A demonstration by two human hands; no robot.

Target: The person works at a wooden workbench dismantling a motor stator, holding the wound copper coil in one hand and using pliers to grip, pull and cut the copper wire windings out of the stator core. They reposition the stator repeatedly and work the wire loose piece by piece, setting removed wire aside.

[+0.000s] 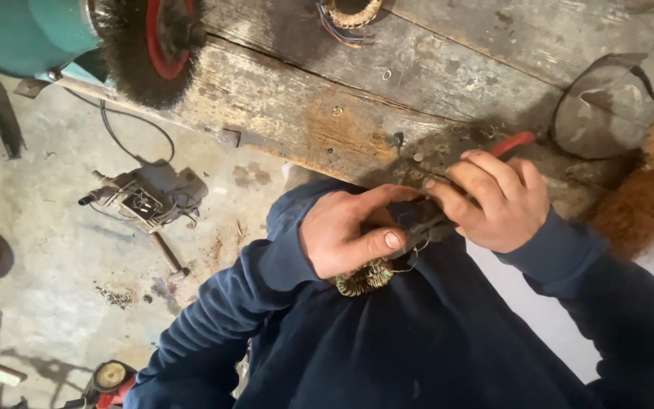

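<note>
Left hand (pixel 346 231): closed around a small wound coil of yellowish-green wire (pixel 363 278), held against the dark blue sweatshirt (pixel 418 341) just off the bench edge. The thumb is laid across the front of the part and the forefinger is extended toward 3 o'clock. Only the lower edge of the coil is seen, at 6 o'clock of the hand; thin loose wire strands are seen curling out at its 3 o'clock side.

Right hand (pixel 497 201): closed on a red-handled hand tool (pixel 510 144). One red grip is seen projecting past the knuckles toward 1 o'clock. The tool's working end is directed toward 9 o'clock, where the left forefinger is met; the tip itself is hidden between the two hands, so its kind cannot be told.

Surroundings: a worn wooden bench (pixel 327 113) is seen at 12 o'clock of the hands, with small metal rings scattered over it. A wire brush wheel with a red hub (pixel 153 45) is noted at 10 o'clock, on a teal machine (pixel 24 30). Another wound coil with coloured leads (pixel 350 14) lies at the top edge. A dismantled motor part (pixel 149 195) lies on the concrete floor (pixel 54 250) at 9 o'clock.
</note>
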